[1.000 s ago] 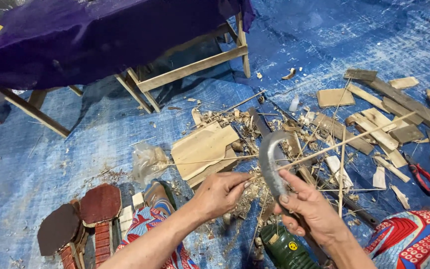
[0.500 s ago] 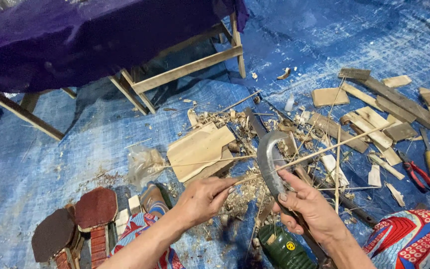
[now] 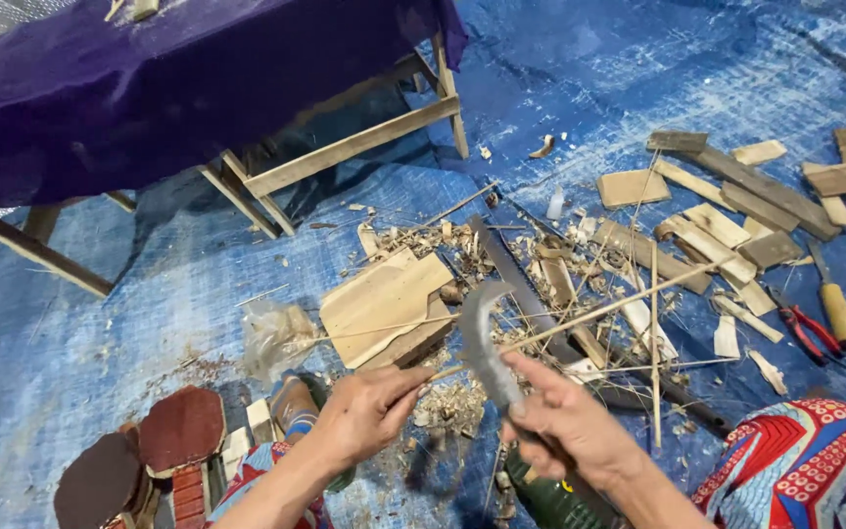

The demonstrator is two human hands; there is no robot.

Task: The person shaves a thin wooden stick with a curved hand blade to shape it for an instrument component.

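Blue tarpaulin [image 3: 129, 323] strewn with wood scraps [image 3: 736, 225] lay beneath, where the left hand [image 3: 364, 411] pinched a thin bamboo stick [image 3: 589, 315] and the right hand [image 3: 570, 426] gripped a curved knife [image 3: 482, 343] against it.

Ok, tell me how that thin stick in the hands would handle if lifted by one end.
The stick looks long and very thin, so it would probably flex and feel light. Held at one end by the left hand, it might snap if forced.

Blue tarp [image 3: 129, 323], purple cloth [image 3: 149, 88]
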